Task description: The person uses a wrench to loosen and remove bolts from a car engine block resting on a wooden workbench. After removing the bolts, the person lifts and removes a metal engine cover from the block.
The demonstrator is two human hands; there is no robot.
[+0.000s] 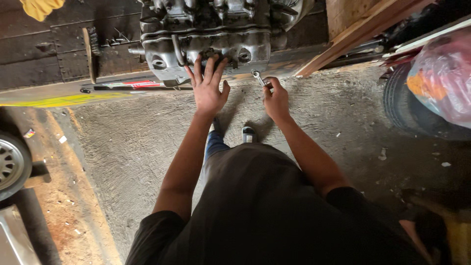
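- Risk: the small bright metal wrench [260,78] in the right hand [275,100] sits at a shallow angle against the lower edge of the grimy grey cast-metal engine block [206,37]; in my judgement it could slip off its fastener, driving knuckles into the casting.
- Risk: the left hand [208,88] is released, fingers spread flat on the block's lower face; if the block shifts on the dark wooden platform [44,54], those fingers could be pinched.
- Right hand is clenched around the wrench shank.
- Block condition: oily, dull, with round ports and a curved pipe; it rests at the platform's near edge, above the rough concrete floor [137,142].
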